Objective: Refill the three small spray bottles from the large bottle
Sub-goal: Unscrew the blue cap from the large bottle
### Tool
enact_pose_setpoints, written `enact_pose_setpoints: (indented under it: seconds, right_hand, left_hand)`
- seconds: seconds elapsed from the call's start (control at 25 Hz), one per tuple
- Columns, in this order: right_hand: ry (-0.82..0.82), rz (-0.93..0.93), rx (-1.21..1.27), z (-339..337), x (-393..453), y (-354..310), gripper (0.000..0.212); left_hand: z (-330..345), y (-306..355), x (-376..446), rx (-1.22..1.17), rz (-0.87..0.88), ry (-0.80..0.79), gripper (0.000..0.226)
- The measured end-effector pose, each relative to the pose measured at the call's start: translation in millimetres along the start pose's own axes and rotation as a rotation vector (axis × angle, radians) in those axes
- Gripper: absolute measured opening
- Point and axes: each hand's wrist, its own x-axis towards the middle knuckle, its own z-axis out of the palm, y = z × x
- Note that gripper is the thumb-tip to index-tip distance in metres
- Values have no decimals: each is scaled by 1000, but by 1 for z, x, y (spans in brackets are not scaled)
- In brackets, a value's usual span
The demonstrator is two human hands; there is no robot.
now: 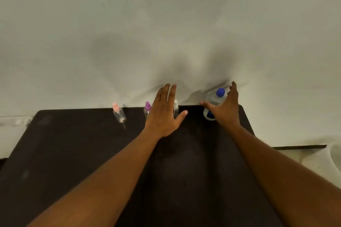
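Three small clear spray bottles stand in a row at the far edge of the dark table: one with a pink cap, one with a purple cap, one with a white cap. My left hand hovers open with straight fingers in front of the purple and white ones, partly hiding both. The large clear bottle with a blue cap stands to the right. My right hand is spread open just in front of it, thumb reaching across its body, and covers its lower right side.
A pale wall rises directly behind the table's far edge. To the right of the table lies a light surface with a dark strip and a pale rounded object at the frame edge.
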Motion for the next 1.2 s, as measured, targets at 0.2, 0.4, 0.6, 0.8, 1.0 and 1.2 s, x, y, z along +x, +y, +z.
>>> enact_pose_setpoints:
  seconds: [0.2, 0.4, 0.6, 0.8, 1.0, 1.2]
  right_hand:
    - [80, 31, 116, 26, 11, 22, 106]
    - [212, 51, 135, 37, 11, 38, 65]
    - [229, 30, 142, 42, 7, 41, 58]
    - [197, 9, 113, 40, -24, 38, 65]
    - [199, -23, 129, 27, -72, 34, 63]
    - [219, -101, 213, 10, -144, 31, 61]
  left_hand:
    - [32, -11, 11, -84, -5, 50, 101]
    - [49, -16, 11, -101, 36, 103, 100]
    - [56, -22, 2, -108, 62, 176, 100]
    - [51, -21, -23, -88, 76, 201, 98]
    - [43, -12, -64, -48, 83, 199, 97]
    - [27, 17, -127, 57, 187, 278, 94]
